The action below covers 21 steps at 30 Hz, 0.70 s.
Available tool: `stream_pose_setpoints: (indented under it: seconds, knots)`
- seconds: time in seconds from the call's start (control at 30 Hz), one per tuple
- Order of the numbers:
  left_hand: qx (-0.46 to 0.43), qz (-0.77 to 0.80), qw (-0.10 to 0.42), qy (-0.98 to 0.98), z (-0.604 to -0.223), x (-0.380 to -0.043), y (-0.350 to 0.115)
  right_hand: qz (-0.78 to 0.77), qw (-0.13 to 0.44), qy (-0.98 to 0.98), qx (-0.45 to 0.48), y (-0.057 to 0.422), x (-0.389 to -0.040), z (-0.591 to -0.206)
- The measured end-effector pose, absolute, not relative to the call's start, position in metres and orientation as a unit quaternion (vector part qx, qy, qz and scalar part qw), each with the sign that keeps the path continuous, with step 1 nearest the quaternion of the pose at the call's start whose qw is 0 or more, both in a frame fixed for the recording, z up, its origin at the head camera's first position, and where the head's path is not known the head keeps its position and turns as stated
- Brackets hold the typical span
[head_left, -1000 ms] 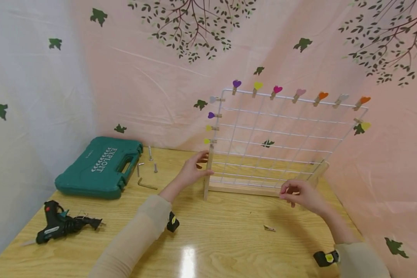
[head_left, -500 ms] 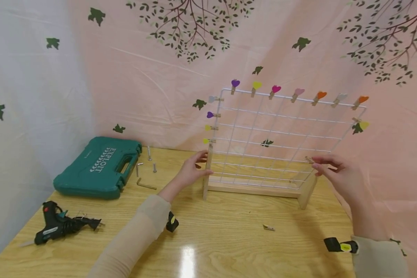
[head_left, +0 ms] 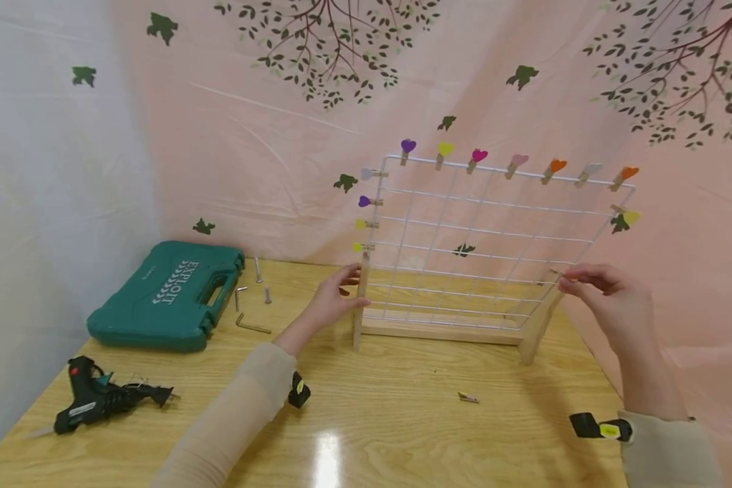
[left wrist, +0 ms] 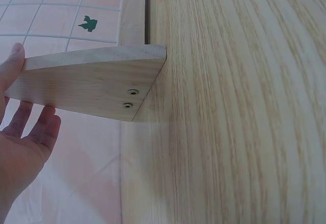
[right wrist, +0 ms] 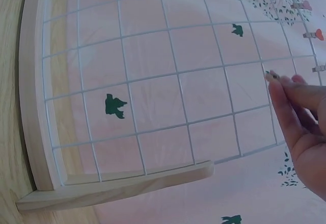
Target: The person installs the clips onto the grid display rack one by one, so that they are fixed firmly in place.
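Note:
A white wire grid [right wrist: 128,82] stands in a wooden stand [head_left: 439,333], with heart-topped mini clothespins along its top and sides. My left hand [head_left: 334,293] holds the stand's left side panel [left wrist: 91,84], thumb on the front edge and fingers behind. Two bolt heads [left wrist: 133,92] show on that panel. My right hand [head_left: 616,301] pinches a small wooden clothespin [head_left: 555,272] at the grid's right edge, below the yellow heart clothespin [head_left: 631,217]. The heart on the pinched one is hidden by my fingers. Another small clothespin [head_left: 468,397] lies on the table in front.
On the left of the table [head_left: 366,434] lie a green tool case [head_left: 165,298] and a black glue gun [head_left: 100,400]. Hex keys [head_left: 253,327] and bolts [head_left: 268,295] lie between the case and the stand. A printed cloth [head_left: 280,190] hangs close behind.
My right hand has moved from in front of the stand's lower right up and right to the grid's right edge, carrying the clothespin. My left hand keeps its hold on the side panel.

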<state>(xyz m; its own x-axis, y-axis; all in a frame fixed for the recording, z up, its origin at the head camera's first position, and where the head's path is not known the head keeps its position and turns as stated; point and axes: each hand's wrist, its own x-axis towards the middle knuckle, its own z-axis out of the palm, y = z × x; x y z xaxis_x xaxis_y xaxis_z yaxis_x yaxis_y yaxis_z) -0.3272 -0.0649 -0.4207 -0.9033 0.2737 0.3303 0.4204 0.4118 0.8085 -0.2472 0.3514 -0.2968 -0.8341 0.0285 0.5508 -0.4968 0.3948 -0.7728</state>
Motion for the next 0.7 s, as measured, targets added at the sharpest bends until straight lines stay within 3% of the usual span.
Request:
stream_pose_setpoints:
  seconds: [0.4, 0.7]
  knots:
    - [-0.198, -0.503, 0.064, -0.839, -0.42, -0.328, -0.065, 0.604, 0.396, -0.692, 0.005, 0.36, -0.253, -0.28]
    - [-0.2, -0.51, 0.061, -0.835, -0.42, -0.327, -0.065, 0.719, 0.385, -0.576, -0.053, 0.369, -0.269, -0.266]
